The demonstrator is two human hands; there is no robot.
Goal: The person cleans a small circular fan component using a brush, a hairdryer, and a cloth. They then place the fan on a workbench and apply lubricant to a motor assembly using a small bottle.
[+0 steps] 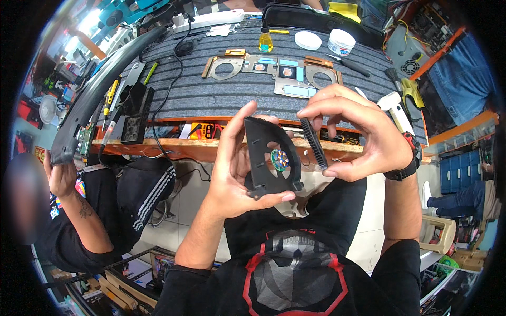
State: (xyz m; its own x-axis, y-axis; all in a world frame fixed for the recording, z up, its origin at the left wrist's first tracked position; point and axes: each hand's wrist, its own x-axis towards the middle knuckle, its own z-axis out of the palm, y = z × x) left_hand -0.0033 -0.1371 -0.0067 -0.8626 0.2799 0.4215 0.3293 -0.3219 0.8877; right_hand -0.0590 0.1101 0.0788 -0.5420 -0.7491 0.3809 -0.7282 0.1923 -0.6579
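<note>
My left hand (227, 171) is closed around a black cooling-fan housing (258, 166), thumb along its lower edge. At the housing's middle, a small green board with copper coils (280, 160) lies exposed. My right hand (371, 134) pinches a black bladed fan wheel (314, 143) between thumb and fingers, its finned rim seen nearly edge-on. A narrow gap separates the wheel from the housing. Both parts are held up in front of the bench edge. Beyond them, a copper and grey heatsink plate (289, 87) with two round fan openings and blue pads lies on the mat.
On the ridged grey mat (211, 100) stand a yellow-liquid bottle (265, 42), a white jar (341, 43) and its lid (308, 40). A dark screwdriver (352, 65) lies nearby. At left are a yellow screwdriver (110, 97), a black box (137, 113) and a person gripping a large black panel (89, 100).
</note>
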